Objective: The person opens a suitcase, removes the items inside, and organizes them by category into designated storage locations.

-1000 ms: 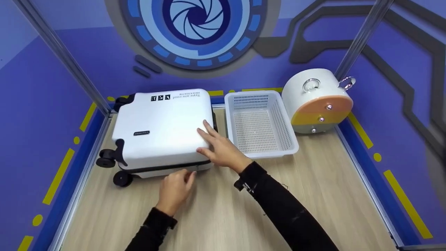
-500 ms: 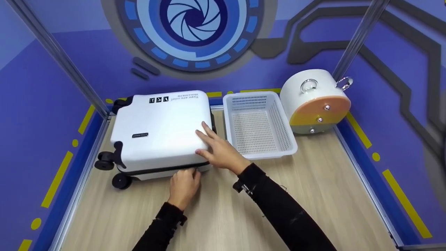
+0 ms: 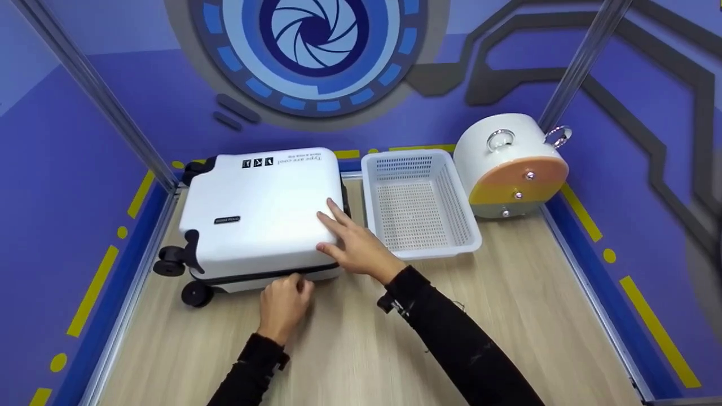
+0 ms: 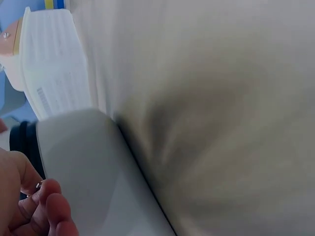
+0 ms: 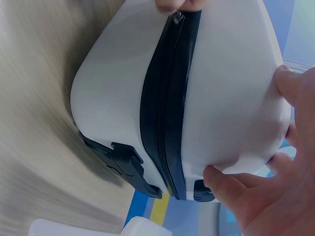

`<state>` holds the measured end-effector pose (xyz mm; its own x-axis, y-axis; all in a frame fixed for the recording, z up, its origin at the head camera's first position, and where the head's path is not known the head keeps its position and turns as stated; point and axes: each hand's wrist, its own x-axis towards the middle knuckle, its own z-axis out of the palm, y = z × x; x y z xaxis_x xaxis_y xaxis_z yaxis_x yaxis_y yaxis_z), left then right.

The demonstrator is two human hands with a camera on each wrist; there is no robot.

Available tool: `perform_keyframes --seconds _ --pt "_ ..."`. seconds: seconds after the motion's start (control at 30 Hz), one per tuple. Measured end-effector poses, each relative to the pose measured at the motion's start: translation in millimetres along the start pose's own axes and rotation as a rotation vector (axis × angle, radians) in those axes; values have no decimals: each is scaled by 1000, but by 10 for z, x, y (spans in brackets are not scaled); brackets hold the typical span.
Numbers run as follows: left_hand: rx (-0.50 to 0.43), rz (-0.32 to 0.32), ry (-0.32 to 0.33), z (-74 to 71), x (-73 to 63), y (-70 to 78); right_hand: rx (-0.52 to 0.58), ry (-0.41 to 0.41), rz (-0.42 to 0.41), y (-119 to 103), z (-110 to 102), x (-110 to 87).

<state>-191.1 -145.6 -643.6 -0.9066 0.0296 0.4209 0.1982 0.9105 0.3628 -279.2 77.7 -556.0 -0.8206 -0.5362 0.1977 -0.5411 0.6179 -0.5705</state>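
1. Suitcase (image 3: pixel 259 208): white, lying flat near far-left corner of the surface (image 3: pixel 350 349); black wheels (image 3: pixel 196 294) point toward left edge.
2. Left hand (image 3: pixel 282 304): at the suitcase's near side, low, fingers curled, pinching the metal zipper pull (image 5: pixel 177 17); left wrist view shows metal between the fingertips.
3. Zipper (image 5: pixel 161 108): runs along black band on suitcase's side; stretch from pull round to the right end visible in right wrist view.
4. Right hand (image 3: pixel 361 248): open, fingers spread, resting over suitcase's near-right top corner; not wrapped around anything.
5. Suitcase lid: small black nameplate (image 3: pixel 227 220) toward the wheel end, three black icons (image 3: pixel 258 162) and lettering near the far side, lettering upside down to the person.
6. Basket (image 3: pixel 428 254): white, perforated, by the surface's far edge, just right of suitcase, narrow gap between.
7. Drawer box (image 3: pixel 510 169): white, rounded, orange/yellow/green front with knobs, two ring handles on top; at far-right corner, just beside basket, contact can't be told.
8. Both sleeves (image 3: pixel 468 338) black.
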Motion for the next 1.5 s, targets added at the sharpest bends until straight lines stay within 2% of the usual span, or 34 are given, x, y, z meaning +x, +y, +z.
perform_keyframes --seconds 0.27,0.5,0.67,0.77,0.9,1.03,1.17,1.33,1.5 --pt "-11 -73 26 -225 -77 -438 -7 -2 7 -22 -34 11" --pt "29 -181 33 -498 -187 -896 -5 -16 34 -12 -15 -25" --pt "38 -298 119 -656 -247 -1234 -13 -12 39 20 -30 -61" --pt "43 -343 165 -738 -244 -1392 -23 -2 36 32 -46 -67" --pt "51 -386 179 -843 -215 -1529 -26 10 29 27 -48 -49" --pt "52 -459 182 -944 -204 -1634 -20 -2 24 4 -14 -23" --pt "52 -503 153 -1025 -175 -1731 -12 -17 23 -19 17 -8" --pt "57 -507 94 -1110 -97 -1817 -10 -19 20 -36 20 -11" --pt "78 -481 62 -1139 47 -1881 -13 -8 14 -32 3 -20"
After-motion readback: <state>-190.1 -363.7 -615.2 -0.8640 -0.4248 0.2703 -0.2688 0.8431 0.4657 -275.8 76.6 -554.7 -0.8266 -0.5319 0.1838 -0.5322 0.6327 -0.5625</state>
